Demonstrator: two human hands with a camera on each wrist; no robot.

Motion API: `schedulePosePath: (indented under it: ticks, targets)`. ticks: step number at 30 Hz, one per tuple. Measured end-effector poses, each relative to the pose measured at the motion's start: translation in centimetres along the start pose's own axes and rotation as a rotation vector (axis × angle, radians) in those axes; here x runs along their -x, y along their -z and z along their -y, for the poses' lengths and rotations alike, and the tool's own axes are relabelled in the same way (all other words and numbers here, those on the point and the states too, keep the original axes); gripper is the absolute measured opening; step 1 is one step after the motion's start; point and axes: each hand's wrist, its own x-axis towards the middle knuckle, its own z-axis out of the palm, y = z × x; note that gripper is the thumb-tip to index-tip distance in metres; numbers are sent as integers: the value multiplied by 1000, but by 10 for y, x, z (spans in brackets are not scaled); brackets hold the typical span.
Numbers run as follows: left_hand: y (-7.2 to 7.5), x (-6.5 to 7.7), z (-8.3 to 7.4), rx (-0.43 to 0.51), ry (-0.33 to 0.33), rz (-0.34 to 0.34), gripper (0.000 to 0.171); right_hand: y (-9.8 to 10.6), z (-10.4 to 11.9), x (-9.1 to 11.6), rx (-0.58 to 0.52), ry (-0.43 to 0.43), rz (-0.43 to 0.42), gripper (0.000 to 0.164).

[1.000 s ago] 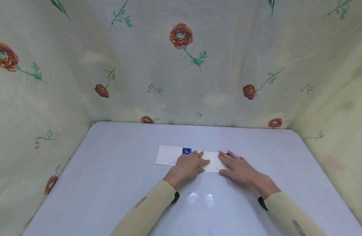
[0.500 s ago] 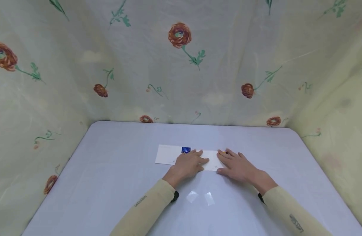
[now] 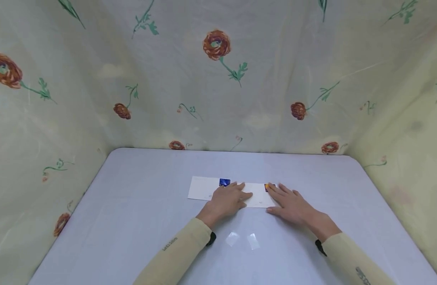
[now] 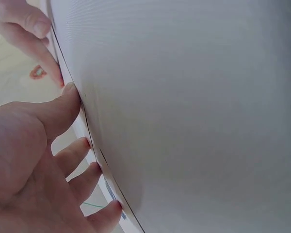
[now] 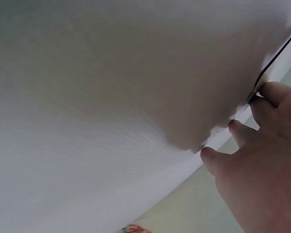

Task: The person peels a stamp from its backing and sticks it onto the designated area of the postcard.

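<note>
Two white paper cards lie end to end on the white table. The left card has a dark blue square picture near its upper right corner. The right card shows an orange and blue picture at its top, partly under fingers. My left hand rests with spread fingers where the cards meet, hiding that join. My right hand lies flat over the right card's right end, fingers extended. Seen edge-on in the left wrist view, the left hand's fingertips press down on the card. The right wrist view shows the right hand touching the surface.
Two small clear, shiny strips lie nearer me, a left strip and a right strip. The white table has rounded far corners. A flowered curtain hangs behind and at both sides.
My right hand has slid slightly to the right, uncovering more of the orange and blue picture on the right card. The left hand stays in place.
</note>
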Motion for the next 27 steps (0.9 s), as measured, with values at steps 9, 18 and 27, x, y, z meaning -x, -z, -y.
schedulePosePath:
  ticks: [9, 18, 27]
  targets:
    - [2, -4, 1, 2, 4, 10, 46, 0, -7, -5, -78, -5, -15, 76]
    - [0, -3, -1, 6, 9, 19, 46, -2, -5, -2, -104, -21, -9, 73]
    - [1, -11, 0, -2, -8, 37, 46, 6, -5, 6, -160, -113, 11, 71]
